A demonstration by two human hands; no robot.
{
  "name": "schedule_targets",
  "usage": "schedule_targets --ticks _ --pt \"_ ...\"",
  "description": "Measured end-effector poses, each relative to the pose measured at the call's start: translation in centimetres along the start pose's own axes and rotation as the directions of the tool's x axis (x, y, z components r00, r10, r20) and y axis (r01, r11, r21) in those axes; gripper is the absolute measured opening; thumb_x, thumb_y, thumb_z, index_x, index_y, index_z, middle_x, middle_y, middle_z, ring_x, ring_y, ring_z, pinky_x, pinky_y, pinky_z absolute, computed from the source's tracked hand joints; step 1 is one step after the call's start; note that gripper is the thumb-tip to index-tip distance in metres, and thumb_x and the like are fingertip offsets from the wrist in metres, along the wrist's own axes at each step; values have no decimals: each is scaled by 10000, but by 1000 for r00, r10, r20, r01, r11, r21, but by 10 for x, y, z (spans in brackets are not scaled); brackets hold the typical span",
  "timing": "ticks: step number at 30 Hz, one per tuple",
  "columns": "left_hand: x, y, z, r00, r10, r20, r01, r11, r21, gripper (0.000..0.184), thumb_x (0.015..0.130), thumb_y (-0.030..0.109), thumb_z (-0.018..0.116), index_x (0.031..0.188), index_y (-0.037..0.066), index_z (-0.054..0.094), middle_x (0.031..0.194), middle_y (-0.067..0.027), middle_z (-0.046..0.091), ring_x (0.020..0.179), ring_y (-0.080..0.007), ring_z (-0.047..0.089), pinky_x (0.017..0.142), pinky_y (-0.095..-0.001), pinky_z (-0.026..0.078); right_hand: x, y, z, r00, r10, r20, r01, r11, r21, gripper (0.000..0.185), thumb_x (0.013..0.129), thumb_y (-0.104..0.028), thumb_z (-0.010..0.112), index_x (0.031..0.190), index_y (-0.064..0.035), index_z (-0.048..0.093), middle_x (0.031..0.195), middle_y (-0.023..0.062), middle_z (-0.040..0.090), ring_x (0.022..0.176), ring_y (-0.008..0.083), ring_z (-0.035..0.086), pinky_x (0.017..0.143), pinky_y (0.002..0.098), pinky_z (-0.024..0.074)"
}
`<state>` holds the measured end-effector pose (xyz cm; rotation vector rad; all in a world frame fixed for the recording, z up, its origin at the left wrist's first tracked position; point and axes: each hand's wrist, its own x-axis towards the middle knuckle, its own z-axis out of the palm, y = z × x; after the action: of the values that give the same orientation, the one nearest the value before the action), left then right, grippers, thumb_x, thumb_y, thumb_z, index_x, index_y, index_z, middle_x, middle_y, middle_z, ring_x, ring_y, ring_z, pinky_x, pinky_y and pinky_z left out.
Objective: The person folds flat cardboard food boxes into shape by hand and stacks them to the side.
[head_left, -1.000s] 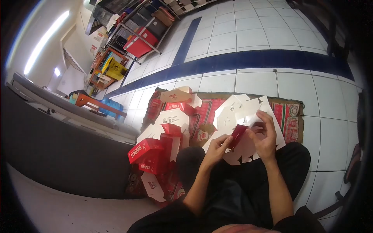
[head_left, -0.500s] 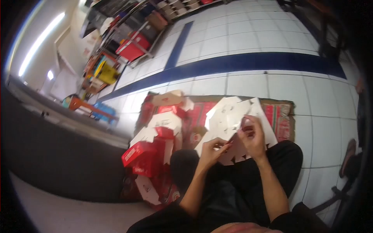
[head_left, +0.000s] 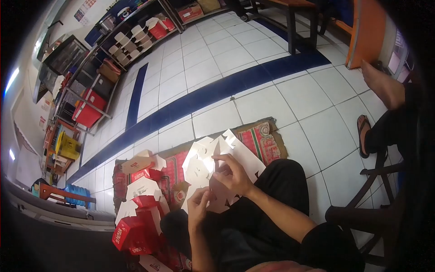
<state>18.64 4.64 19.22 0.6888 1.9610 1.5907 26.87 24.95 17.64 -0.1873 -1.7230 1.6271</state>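
White cardboard sheets [head_left: 197,165] with cut flaps lie before my crossed legs on a red patterned mat [head_left: 260,140]. My left hand [head_left: 199,206] has its fingers pinched at the near edge of the card. My right hand [head_left: 232,174] is higher and to the right, thumb and fingers closed on a raised part of the white card. What the left fingertips grip is too small to make out. To the left, red and white folded boxes [head_left: 145,220] lie piled beside my knee.
A person's bare foot [head_left: 383,84] and a sandal [head_left: 363,136] are at the right, near a dark chair frame [head_left: 378,217]. A wooden bench [head_left: 290,22] stands at the back. Shelves with a red box [head_left: 88,108] stand at the left.
The view has swung to the right, showing the other person's foot and the bench. The red panel between my hands earlier no longer shows. Both hands remain at the card.
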Motion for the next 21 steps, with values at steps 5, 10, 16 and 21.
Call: schedule_targets --ticks 5,10,16,21 --pt "-1 -7 -5 998 -66 -12 65 996 -61 345 1118 255 686 1260 -55 742 1048 -86 777 961 -167 716 930 -328 558 -2 5 2 1000 23 17 -23 999 -24 487 981 -152 773 1445 -62 652 1266 88 662 1076 184 672 881 313 570" --pt "-6 21 -1 974 -223 -45 214 966 -147 382 1166 281 592 1309 -51 716 1141 -44 731 1052 -136 663 961 -307 527 -1 10 7 998 56 2 -56 997 44 432 1012 -178 743 1423 -61 677 1299 92 708 1131 203 685 904 323 561" --pt "10 11 -13 978 103 -184 -80 988 131 367 1196 275 523 1162 -43 702 1074 -48 712 979 -115 619 897 -295 501 -3 9 3 976 208 -64 -203 976 78 371 1017 -27 681 1386 -25 640 985 -28 593 883 42 591 788 214 495" --pt "19 21 -24 998 44 -34 -41 996 85 236 1132 185 648 1212 -32 695 1118 -56 740 1033 -130 671 930 -312 541 2 5 -3 985 173 -13 -171 982 83 461 989 -41 744 1433 -59 622 1032 -10 631 920 66 618 796 235 513"
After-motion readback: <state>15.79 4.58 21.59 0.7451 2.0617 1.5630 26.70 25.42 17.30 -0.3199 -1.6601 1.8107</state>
